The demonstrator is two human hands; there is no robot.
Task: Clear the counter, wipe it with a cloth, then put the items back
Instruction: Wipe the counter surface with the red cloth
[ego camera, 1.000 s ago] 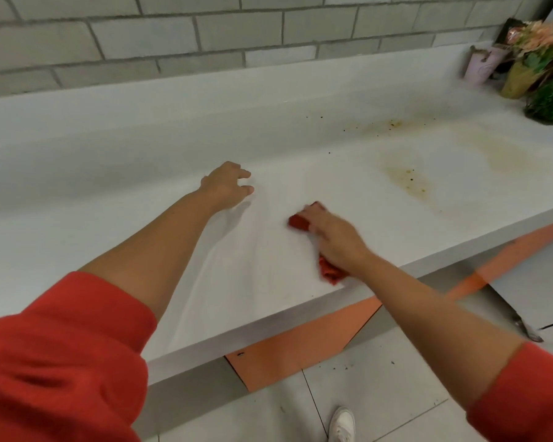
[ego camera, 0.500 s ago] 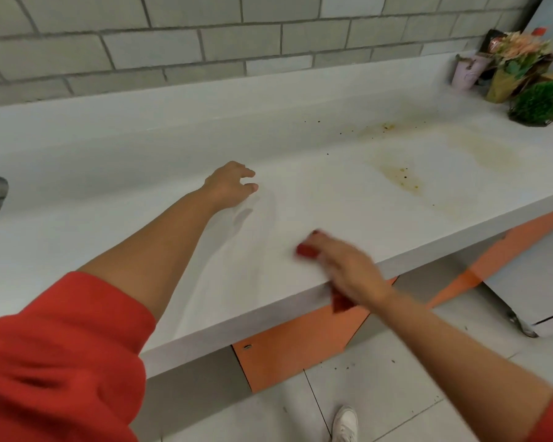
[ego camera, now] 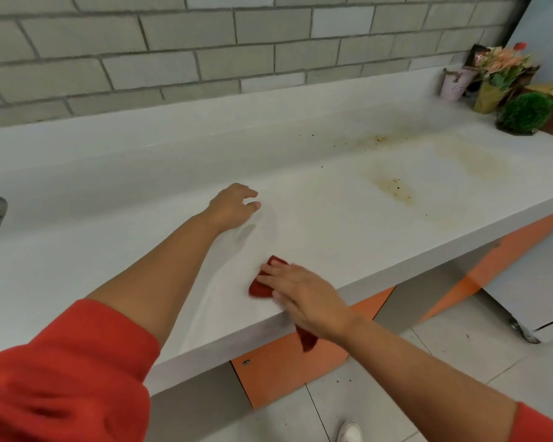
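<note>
- The right hand [ego camera: 300,301] has dragged the cloth [ego camera: 262,287] back to the counter's [ego camera: 109,218] front edge, with its fingers flat on it; one tail hangs over.
- The left hand [ego camera: 233,207] stays braced on the counter, loosely curled and empty.
- The stains [ego camera: 393,188] to the right look untouched, so there's plenty of wiping left.

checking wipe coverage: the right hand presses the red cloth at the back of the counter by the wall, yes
Not the back. In the head view the right hand presses the red cloth at the front edge of the counter, part of it hanging over.
</note>
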